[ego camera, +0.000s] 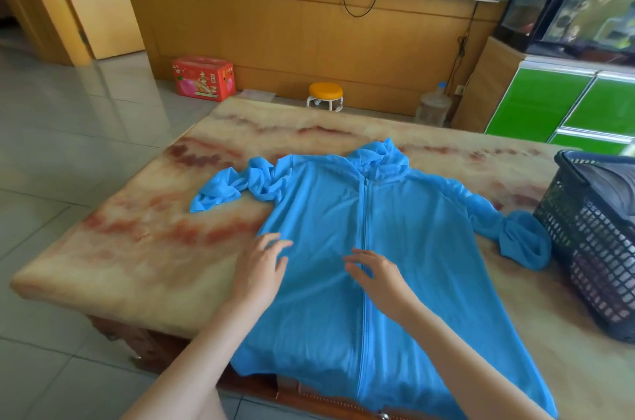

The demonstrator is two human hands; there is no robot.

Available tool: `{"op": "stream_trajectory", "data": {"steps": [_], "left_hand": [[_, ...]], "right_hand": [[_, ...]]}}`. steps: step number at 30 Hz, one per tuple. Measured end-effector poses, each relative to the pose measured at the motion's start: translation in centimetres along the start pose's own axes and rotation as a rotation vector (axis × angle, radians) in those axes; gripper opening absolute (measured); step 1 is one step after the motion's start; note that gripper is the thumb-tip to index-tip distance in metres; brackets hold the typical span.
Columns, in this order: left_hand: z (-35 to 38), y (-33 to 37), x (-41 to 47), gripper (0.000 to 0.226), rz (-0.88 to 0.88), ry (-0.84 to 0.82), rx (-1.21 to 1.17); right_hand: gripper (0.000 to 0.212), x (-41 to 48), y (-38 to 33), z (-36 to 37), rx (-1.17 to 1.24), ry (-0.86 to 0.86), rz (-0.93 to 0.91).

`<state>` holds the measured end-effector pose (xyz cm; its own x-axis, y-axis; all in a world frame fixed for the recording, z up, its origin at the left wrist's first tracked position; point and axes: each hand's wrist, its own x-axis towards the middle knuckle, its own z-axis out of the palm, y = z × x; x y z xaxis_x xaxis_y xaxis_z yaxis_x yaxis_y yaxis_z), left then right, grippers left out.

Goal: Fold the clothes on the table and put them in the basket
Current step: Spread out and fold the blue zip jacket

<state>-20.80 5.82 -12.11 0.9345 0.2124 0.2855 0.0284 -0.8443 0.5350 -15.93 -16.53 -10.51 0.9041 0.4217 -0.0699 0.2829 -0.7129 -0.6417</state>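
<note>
A bright blue zip-front hooded jacket point(343, 230) lies spread at centre frame on the marbled stone worktop point(137, 247). Left hand point(259, 270) and right hand point(378, 273) rest on it, grips released. A dark plastic mesh basket point(591, 247) stands at right.

A: Where is there room?
B: Bare table point(130, 247) left of the jacket point(326, 210), and along the far edge.
A: And right?
B: The basket point(594, 247) blocks it, just beside the bunched sleeve point(524, 242); bare table on its near side.
</note>
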Motion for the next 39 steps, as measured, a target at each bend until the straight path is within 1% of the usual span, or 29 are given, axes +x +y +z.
{"op": "stream_trajectory", "data": {"steps": [2, 6, 8, 10, 13, 15, 17, 19, 20, 23, 24, 26, 28, 31, 32, 34, 35, 37, 39], "left_hand": [[1.9, 1.6, 2.8, 0.033, 0.056, -0.117, -0.037], [5.2, 5.7, 8.8, 0.047, 0.128, -0.457, -0.052], [6.8, 7.2, 11.4, 0.050, 0.195, -0.538, 0.019], [8.3, 8.2, 14.0, 0.053, 0.263, -0.570, 0.114], [11.1, 7.7, 16.6, 0.057, 0.284, -0.568, 0.226], [12.8, 6.6, 16.8, 0.061, 0.290, -0.500, 0.265], [13.8, 5.8, 16.3, 0.074, 0.322, -0.400, 0.273], [14.1, 5.6, 16.1, 0.078, 0.331, -0.378, 0.254], [14.0, 5.6, 16.2, 0.077, 0.333, -0.374, 0.244], [14.1, 5.7, 16.3, 0.065, 0.325, -0.344, 0.241], [14.2, 5.6, 16.2, 0.060, 0.341, -0.321, 0.257], [14.5, 5.2, 16.1, 0.056, 0.332, -0.332, 0.272], [14.7, 5.0, 16.2, 0.055, 0.340, -0.320, 0.277], [14.8, 4.9, 16.2, 0.055, 0.337, -0.309, 0.273], [14.7, 5.0, 16.0, 0.056, 0.329, -0.330, 0.246], [14.3, 5.4, 16.1, 0.060, 0.329, -0.342, 0.169], [14.1, 5.4, 16.1, 0.062, 0.323, -0.346, 0.157], [14.0, 5.6, 16.2, 0.063, 0.329, -0.369, 0.190], [14.0, 5.6, 16.3, 0.066, 0.347, -0.351, 0.193]], "right_hand": [[0.027, 2.5, 0.8, -1.4, 0.077, 0.038, 0.039], [0.023, 8.3, 2.7, -5.4, 0.270, 0.145, 0.138], [0.024, 11.5, 4.0, -7.4, 0.281, 0.189, 0.168], [0.027, 14.7, 5.3, -9.0, 0.252, 0.214, 0.196], [0.029, 19.9, 7.2, -11.0, 0.205, 0.267, 0.199], [0.034, 23.3, 8.2, -12.2, 0.155, 0.303, 0.228], [0.043, 26.7, 9.1, -13.3, 0.141, 0.323, 0.277], [0.049, 29.9, 10.3, -14.2, 0.087, 0.311, 0.318], [0.052, 31.3, 10.7, -14.5, 0.075, 0.302, 0.342], [0.062, 35.2, 11.7, -14.6, 0.154, 0.294, 0.420], [0.065, 36.3, 12.0, -14.4, 0.154, 0.289, 0.433], [0.067, 38.3, 12.7, -13.8, 0.094, 0.294, 0.465], [0.058, 39.6, 13.3, -13.1, 0.058, 0.322, 0.480], [0.019, 40.2, 13.6, -12.7, 0.075, 0.337, 0.445], [0.013, 39.9, 13.3, -12.9, 0.066, 0.350, 0.420], [0.017, 38.8, 12.1, -13.9, 0.076, 0.401, 0.339], [0.019, 38.0, 11.0, -14.5, 0.144, 0.414, 0.274], [0.018, 35.4, 8.3, -15.6, 0.301, 0.390, 0.127], [0.012, 31.6, 5.1, -16.4, 0.354, 0.322, 0.013]]}}
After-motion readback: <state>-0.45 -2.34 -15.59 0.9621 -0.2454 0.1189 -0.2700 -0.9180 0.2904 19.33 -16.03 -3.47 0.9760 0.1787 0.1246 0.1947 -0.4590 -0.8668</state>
